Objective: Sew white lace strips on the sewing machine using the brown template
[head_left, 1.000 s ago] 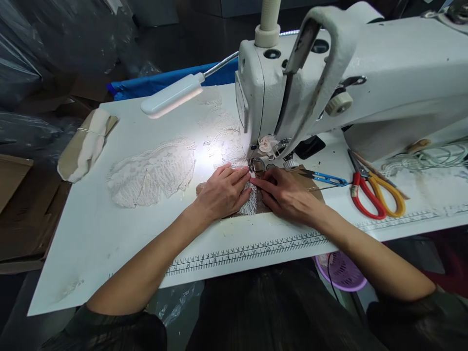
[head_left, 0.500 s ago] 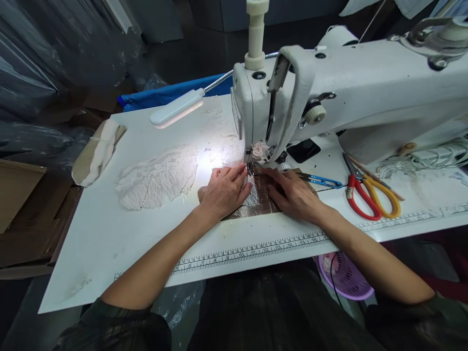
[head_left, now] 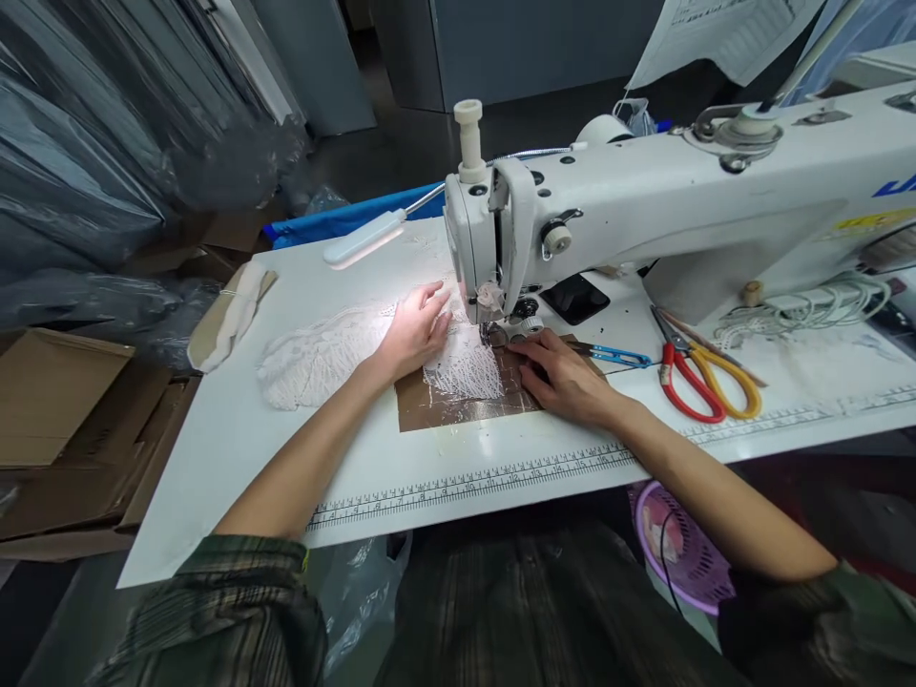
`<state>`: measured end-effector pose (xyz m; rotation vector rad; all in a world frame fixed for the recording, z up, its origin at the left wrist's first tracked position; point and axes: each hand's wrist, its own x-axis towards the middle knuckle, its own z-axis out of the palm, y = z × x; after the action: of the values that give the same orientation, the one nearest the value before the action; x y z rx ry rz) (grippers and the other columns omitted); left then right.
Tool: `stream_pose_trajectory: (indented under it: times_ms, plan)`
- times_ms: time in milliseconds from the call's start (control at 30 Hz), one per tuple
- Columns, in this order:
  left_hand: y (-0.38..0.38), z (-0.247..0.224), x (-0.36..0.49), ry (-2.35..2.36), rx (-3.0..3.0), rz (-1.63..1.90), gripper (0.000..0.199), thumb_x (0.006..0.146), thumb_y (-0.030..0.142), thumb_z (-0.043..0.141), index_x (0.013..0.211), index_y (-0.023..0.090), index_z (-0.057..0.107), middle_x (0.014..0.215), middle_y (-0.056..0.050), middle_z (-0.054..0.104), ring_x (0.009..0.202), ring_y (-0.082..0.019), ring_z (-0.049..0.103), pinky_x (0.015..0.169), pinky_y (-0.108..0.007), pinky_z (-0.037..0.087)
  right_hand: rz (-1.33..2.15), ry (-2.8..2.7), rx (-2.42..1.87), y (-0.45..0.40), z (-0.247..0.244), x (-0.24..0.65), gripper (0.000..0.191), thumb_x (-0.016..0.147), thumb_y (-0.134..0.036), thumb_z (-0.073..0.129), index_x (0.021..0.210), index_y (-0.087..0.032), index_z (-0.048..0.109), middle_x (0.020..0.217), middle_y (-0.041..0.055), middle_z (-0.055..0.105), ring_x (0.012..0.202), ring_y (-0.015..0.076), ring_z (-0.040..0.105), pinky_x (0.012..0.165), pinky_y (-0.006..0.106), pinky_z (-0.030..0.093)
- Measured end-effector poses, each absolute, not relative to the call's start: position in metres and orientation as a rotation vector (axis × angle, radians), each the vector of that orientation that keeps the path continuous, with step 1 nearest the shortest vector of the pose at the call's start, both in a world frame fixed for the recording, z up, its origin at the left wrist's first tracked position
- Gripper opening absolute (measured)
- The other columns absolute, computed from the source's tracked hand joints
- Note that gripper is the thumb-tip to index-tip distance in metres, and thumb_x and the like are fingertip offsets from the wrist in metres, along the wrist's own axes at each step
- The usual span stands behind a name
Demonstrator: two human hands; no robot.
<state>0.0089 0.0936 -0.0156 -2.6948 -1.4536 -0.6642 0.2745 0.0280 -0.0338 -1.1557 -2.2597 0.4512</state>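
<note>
White lace [head_left: 464, 367] lies on a brown sheet [head_left: 422, 412] under the needle area of a white sewing machine [head_left: 615, 205]. My left hand [head_left: 416, 329] rests on the lace left of the needle, its fingers apart and pointing away from me. Right of the needle, my right hand [head_left: 562, 377] lies on the brown sheet, index finger stretched toward the presser foot and the other fingers bent; it holds nothing visible. A larger lace piece [head_left: 322, 353] spreads out to the left, partly behind my left forearm.
Blue thread snips [head_left: 615, 356] and red-and-yellow scissors [head_left: 708, 377] lie to the right. A black phone [head_left: 576, 298] is behind my right hand. The lamp [head_left: 364, 239] hangs over the table's back left, near a tied bundle [head_left: 233, 320].
My left hand has moved away from the needle, back and to the left, uncovering more lace. My right hand stays beside the needle. The camera view has shifted.
</note>
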Motion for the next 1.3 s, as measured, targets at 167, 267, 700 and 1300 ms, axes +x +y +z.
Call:
stream_pose_trajectory:
  times_ms: [167, 267, 700, 1300]
  plan:
    - [0.046, -0.011, 0.019, -1.207, -2.977, -0.774, 0.022, 0.101, 0.029, 0.049, 0.106, 0.013, 0.063, 0.107, -0.013, 0.064, 0.093, -0.021, 0.063, 0.077, -0.037, 0.057, 0.463, -2.232, -1.125, 0.028, -0.036, 0.274, 0.037, 0.094, -0.02, 0.048, 0.128, -0.021, 0.063, 0.112, 0.0132, 0.06, 0.096, 0.0265, 0.064, 0.087, 0.046, 0.059]
    - [0.033, -0.01, 0.019, -1.141, -3.226, -0.739, 0.022, 0.096, 0.037, 0.061, 0.099, 0.017, 0.067, 0.105, -0.01, 0.065, 0.096, -0.021, 0.063, 0.08, -0.037, 0.058, 0.478, -2.213, -1.108, 0.028, -0.037, 0.273, 0.038, 0.093, -0.019, 0.049, 0.128, -0.021, 0.063, 0.111, 0.0126, 0.06, 0.095, 0.0258, 0.064, 0.088, 0.046, 0.059]
    - [0.028, -0.013, 0.018, -1.226, -3.021, -1.072, 0.022, 0.099, 0.029, 0.056, 0.087, 0.015, 0.068, 0.101, -0.009, 0.069, 0.088, -0.016, 0.069, 0.077, -0.034, 0.061, 0.511, -2.334, -0.996, 0.027, -0.026, 0.267, 0.04, 0.093, -0.038, 0.06, 0.128, -0.019, 0.059, 0.101, 0.0092, 0.061, 0.083, 0.0219, 0.061, 0.078, 0.04, 0.055]
    - [0.031, -0.017, 0.021, -1.297, -2.966, -1.032, 0.025, 0.107, 0.032, 0.039, 0.114, 0.017, 0.057, 0.105, -0.009, 0.074, 0.089, -0.016, 0.074, 0.073, -0.029, 0.063, 0.529, -2.523, -0.8, 0.021, -0.029, 0.257, 0.028, 0.09, -0.018, 0.054, 0.113, -0.02, 0.07, 0.12, 0.0116, 0.064, 0.118, 0.0301, 0.052, 0.101, 0.055, 0.046]
